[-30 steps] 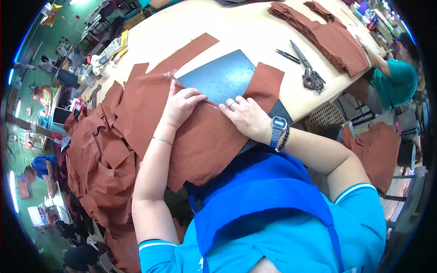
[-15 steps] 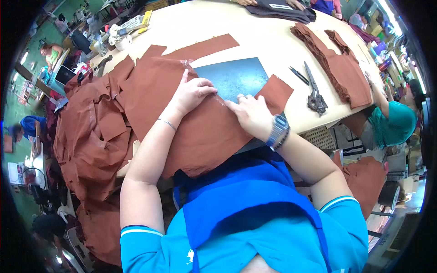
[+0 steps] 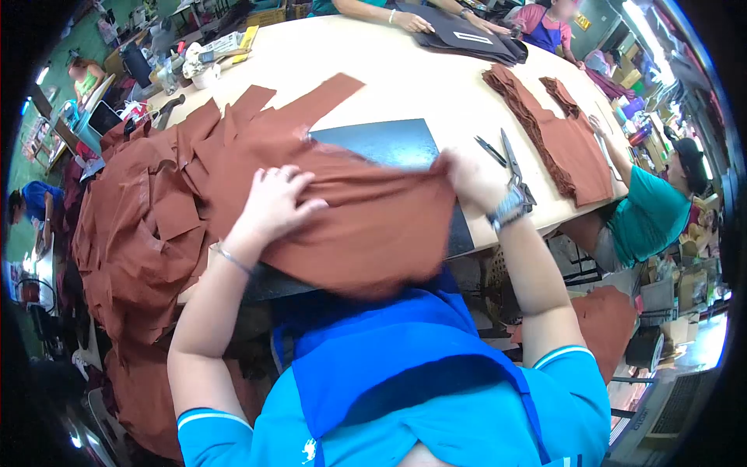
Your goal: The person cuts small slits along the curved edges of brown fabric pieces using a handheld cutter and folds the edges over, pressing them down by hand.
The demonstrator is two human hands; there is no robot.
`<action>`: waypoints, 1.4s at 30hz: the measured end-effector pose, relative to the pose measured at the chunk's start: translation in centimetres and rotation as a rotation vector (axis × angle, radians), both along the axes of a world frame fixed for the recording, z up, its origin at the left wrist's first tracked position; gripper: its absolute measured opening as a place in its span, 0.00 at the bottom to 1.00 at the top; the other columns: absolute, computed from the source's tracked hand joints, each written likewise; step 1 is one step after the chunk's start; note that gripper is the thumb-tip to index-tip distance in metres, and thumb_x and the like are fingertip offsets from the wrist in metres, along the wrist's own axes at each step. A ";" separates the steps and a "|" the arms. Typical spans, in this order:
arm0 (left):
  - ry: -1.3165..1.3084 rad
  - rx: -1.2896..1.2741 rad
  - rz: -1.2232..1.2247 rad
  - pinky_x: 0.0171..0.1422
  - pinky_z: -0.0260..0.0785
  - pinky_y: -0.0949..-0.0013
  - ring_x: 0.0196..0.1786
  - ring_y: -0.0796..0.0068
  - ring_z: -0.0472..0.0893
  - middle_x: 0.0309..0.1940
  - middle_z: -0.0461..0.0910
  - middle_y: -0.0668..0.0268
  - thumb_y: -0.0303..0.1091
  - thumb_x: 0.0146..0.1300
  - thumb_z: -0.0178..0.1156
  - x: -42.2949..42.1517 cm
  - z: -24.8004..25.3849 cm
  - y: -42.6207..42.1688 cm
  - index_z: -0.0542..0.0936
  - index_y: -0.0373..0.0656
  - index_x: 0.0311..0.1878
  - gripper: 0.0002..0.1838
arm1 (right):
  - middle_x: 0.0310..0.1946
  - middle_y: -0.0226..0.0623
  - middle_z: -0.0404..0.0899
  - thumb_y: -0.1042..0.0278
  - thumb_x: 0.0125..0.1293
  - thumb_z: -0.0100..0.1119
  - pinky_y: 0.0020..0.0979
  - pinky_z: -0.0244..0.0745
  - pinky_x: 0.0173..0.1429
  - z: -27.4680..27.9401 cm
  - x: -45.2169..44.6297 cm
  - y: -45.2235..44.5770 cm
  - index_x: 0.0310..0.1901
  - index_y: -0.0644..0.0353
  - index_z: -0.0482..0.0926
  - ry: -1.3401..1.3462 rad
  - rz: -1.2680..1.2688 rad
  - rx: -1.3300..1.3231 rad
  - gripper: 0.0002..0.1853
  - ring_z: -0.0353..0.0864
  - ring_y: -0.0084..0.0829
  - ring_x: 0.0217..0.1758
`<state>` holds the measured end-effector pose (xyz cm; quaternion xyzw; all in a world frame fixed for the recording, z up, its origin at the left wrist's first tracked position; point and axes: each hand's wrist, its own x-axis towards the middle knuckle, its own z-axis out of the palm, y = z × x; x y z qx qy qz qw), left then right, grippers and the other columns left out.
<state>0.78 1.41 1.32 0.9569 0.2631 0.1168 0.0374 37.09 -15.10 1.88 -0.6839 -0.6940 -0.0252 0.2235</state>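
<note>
Workshop clutter [image 3: 696, 280] flanks the pale table [image 3: 299, 54]; right hand [image 3: 475, 180] grips cloth [image 3: 373, 233], left hand [image 3: 274, 201] spread.

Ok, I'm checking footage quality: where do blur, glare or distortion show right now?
Head view: motion blur smears the right hand and lower edge of the brown cloth; head view: the left hand looks sharper; head view: a pale sheen lies on the dark board; head view: corners go black, surroundings bend towards the rim.

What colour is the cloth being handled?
The handled cloth is reddish-brown, seen in the head view.
</note>
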 end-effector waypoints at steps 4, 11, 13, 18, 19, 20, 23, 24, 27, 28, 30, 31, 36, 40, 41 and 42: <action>0.020 -0.087 -0.309 0.79 0.49 0.38 0.76 0.46 0.62 0.71 0.66 0.49 0.71 0.56 0.62 1.1 0.4 -5.2 0.71 0.45 0.71 0.48 | 0.43 0.48 0.83 0.72 0.64 0.59 0.43 0.76 0.56 4.8 0.1 2.7 0.58 0.57 0.78 -0.203 -0.265 0.416 0.19 0.82 0.46 0.49; 0.060 -0.273 -0.120 0.78 0.41 0.28 0.82 0.41 0.45 0.79 0.48 0.43 0.73 0.62 0.55 3.4 -2.1 -14.9 0.58 0.38 0.78 0.54 | 0.51 0.42 0.81 0.71 0.63 0.65 0.41 0.75 0.59 1.1 -5.5 2.6 0.58 0.57 0.78 0.051 0.073 0.164 0.20 0.79 0.45 0.54; 0.005 -0.254 -0.108 0.77 0.45 0.31 0.79 0.44 0.55 0.75 0.58 0.45 0.70 0.65 0.54 3.9 -0.8 -15.6 0.64 0.40 0.75 0.48 | 0.54 0.43 0.80 0.72 0.64 0.64 0.39 0.73 0.64 0.3 -6.1 2.6 0.59 0.59 0.77 0.138 0.076 0.037 0.21 0.78 0.45 0.59; -0.394 -0.040 0.021 0.65 0.66 0.51 0.62 0.54 0.75 0.57 0.77 0.54 0.47 0.66 0.63 7.7 0.0 -8.8 0.76 0.42 0.64 0.27 | 0.53 0.44 0.80 0.70 0.66 0.61 0.41 0.74 0.64 -2.8 -6.3 2.8 0.57 0.60 0.78 0.128 0.110 0.105 0.18 0.78 0.46 0.58; -0.421 -0.120 0.021 0.61 0.69 0.54 0.58 0.55 0.77 0.52 0.79 0.55 0.43 0.66 0.64 8.5 -1.1 -6.9 0.78 0.42 0.61 0.24 | 0.52 0.44 0.80 0.71 0.66 0.61 0.41 0.75 0.63 -2.8 -6.4 2.7 0.57 0.60 0.78 0.117 0.110 0.121 0.17 0.78 0.46 0.57; -0.450 -0.201 0.020 0.58 0.72 0.56 0.55 0.56 0.79 0.48 0.80 0.56 0.39 0.65 0.65 9.0 -2.1 -5.5 0.81 0.42 0.59 0.20 | 0.51 0.45 0.80 0.71 0.66 0.61 0.41 0.76 0.62 -2.9 -6.4 2.6 0.56 0.60 0.78 0.104 0.111 0.135 0.17 0.78 0.46 0.57; -0.469 -0.230 -0.093 0.48 0.76 0.59 0.44 0.57 0.83 0.38 0.81 0.58 0.32 0.66 0.64 8.7 -4.2 -3.6 0.85 0.43 0.52 0.13 | 0.51 0.46 0.81 0.71 0.67 0.60 0.41 0.76 0.63 -3.6 -6.1 2.5 0.56 0.60 0.79 0.084 0.128 0.186 0.16 0.79 0.46 0.58; -0.487 -0.207 -0.095 0.46 0.77 0.60 0.42 0.57 0.83 0.37 0.81 0.58 0.32 0.66 0.63 8.5 -4.2 -3.6 0.85 0.44 0.50 0.11 | 0.52 0.46 0.81 0.70 0.68 0.60 0.41 0.76 0.64 -3.6 -6.2 2.5 0.56 0.60 0.79 0.097 0.127 0.180 0.16 0.79 0.46 0.58; -0.507 -0.121 -0.111 0.41 0.78 0.59 0.35 0.56 0.83 0.35 0.80 0.58 0.31 0.67 0.62 7.8 -4.6 -4.0 0.87 0.45 0.47 0.08 | 0.52 0.47 0.82 0.70 0.68 0.60 0.41 0.75 0.65 -3.7 -6.3 2.3 0.56 0.61 0.80 0.110 0.129 0.165 0.16 0.79 0.47 0.59; -0.492 -0.109 -0.109 0.41 0.78 0.59 0.36 0.56 0.83 0.35 0.80 0.58 0.31 0.67 0.62 7.6 -4.7 -4.0 0.87 0.46 0.46 0.08 | 0.52 0.47 0.82 0.70 0.68 0.60 0.41 0.75 0.65 -3.8 -6.1 2.4 0.56 0.60 0.80 0.088 0.141 0.169 0.16 0.79 0.47 0.59; -0.467 -0.079 -0.101 0.42 0.78 0.58 0.36 0.56 0.83 0.35 0.80 0.59 0.31 0.68 0.61 7.4 -4.7 -4.1 0.87 0.46 0.46 0.08 | 0.53 0.48 0.81 0.68 0.68 0.61 0.41 0.75 0.65 -4.1 -5.9 2.5 0.57 0.60 0.80 0.054 0.160 0.169 0.17 0.79 0.48 0.59; -0.462 -0.078 -0.099 0.42 0.78 0.58 0.36 0.56 0.83 0.36 0.80 0.59 0.31 0.68 0.61 7.3 -4.7 -4.1 0.87 0.46 0.46 0.08 | 0.53 0.50 0.81 0.67 0.68 0.61 0.41 0.75 0.66 -4.2 -5.8 2.5 0.57 0.60 0.80 0.044 0.166 0.165 0.17 0.79 0.49 0.59; -0.444 -0.080 -0.095 0.42 0.78 0.57 0.37 0.54 0.83 0.37 0.80 0.58 0.32 0.69 0.59 7.3 -4.7 -4.2 0.86 0.46 0.46 0.08 | 0.65 0.60 0.70 0.39 0.66 0.60 0.59 0.65 0.70 -2.4 -7.4 1.7 0.66 0.50 0.75 -0.068 0.136 -0.074 0.33 0.68 0.57 0.70; -0.424 -0.111 -0.089 0.44 0.78 0.57 0.38 0.54 0.83 0.37 0.79 0.58 0.32 0.69 0.59 7.3 -4.6 -4.3 0.86 0.45 0.45 0.08 | 0.75 0.60 0.57 0.15 0.56 0.50 0.81 0.45 0.70 -0.9 -9.2 0.8 0.72 0.38 0.69 -0.203 -0.008 -0.303 0.49 0.50 0.62 0.80; -0.439 -0.102 -0.095 0.44 0.78 0.57 0.38 0.54 0.83 0.37 0.79 0.58 0.32 0.69 0.59 7.3 -4.6 -4.3 0.85 0.44 0.45 0.08 | 0.75 0.60 0.57 0.15 0.56 0.50 0.80 0.44 0.70 -0.6 -8.8 0.9 0.72 0.39 0.69 -0.208 -0.058 -0.303 0.48 0.50 0.61 0.80; -0.453 -0.095 -0.099 0.45 0.78 0.57 0.39 0.54 0.83 0.37 0.79 0.58 0.32 0.69 0.59 7.2 -4.5 -4.4 0.85 0.44 0.45 0.08 | 0.75 0.60 0.58 0.16 0.57 0.50 0.80 0.43 0.71 -0.3 -8.2 1.0 0.72 0.40 0.70 -0.212 -0.107 -0.305 0.47 0.51 0.61 0.80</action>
